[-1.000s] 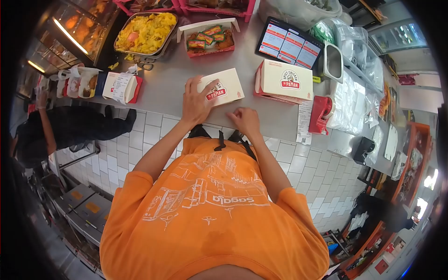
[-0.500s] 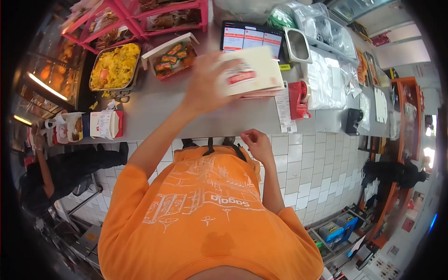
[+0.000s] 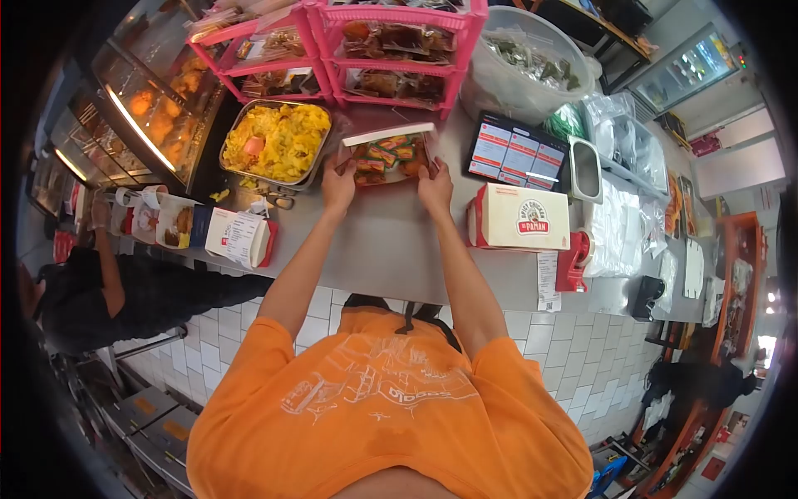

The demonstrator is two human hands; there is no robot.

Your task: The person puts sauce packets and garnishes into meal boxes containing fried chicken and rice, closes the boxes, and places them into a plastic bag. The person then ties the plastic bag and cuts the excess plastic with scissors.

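Note:
On the steel counter stands an open takeaway box point(image 3: 391, 132) with its lid raised, holding several green-and-orange sauce packets point(image 3: 389, 155) on top of food. My left hand point(image 3: 338, 190) grips the left side of this box, and my right hand point(image 3: 435, 188) grips its right side. A closed white-and-red chicken box point(image 3: 525, 218) sits to the right of my right hand. Left of the box is a metal tray point(image 3: 319, 166) heaped with yellow food. My fingertips are partly hidden at the box sides.
Pink racks point(image 3: 326, 50) of packaged food stand behind, beside a clear plastic tub point(image 3: 532, 71). At right are a tablet point(image 3: 517, 150), a metal container point(image 3: 585, 170) and a red tape dispenser point(image 3: 573, 264). Boxes with a receipt point(image 3: 241, 237) stand left, near another person point(image 3: 108, 287).
My left hand has let go of the closed chicken box, which now rests in front of the tablet. Both hands have come to the open box. The view has tilted up.

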